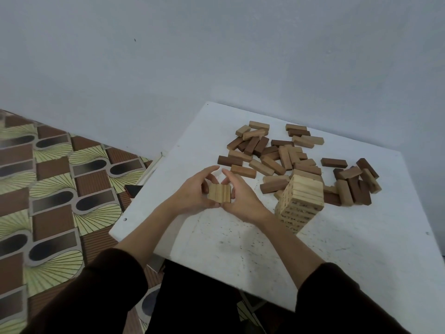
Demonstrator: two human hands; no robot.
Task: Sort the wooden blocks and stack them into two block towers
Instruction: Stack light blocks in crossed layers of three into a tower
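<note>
Three light blocks [219,193] sit side by side between our hands near the middle of the frame. Our left hand [192,191] curls round their left side and our right hand [240,196] curls round their right side. Just right of them stands a light tower [299,203] on the white table [240,249]. Loose light and dark blocks [289,157] lie scattered above it.

Patterned floor [48,189], pale wall [216,44].

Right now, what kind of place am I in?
Probably a room at home: a small white table pushed against a bare wall, patterned floor tiles, and wooden blocks scattered out.
</note>
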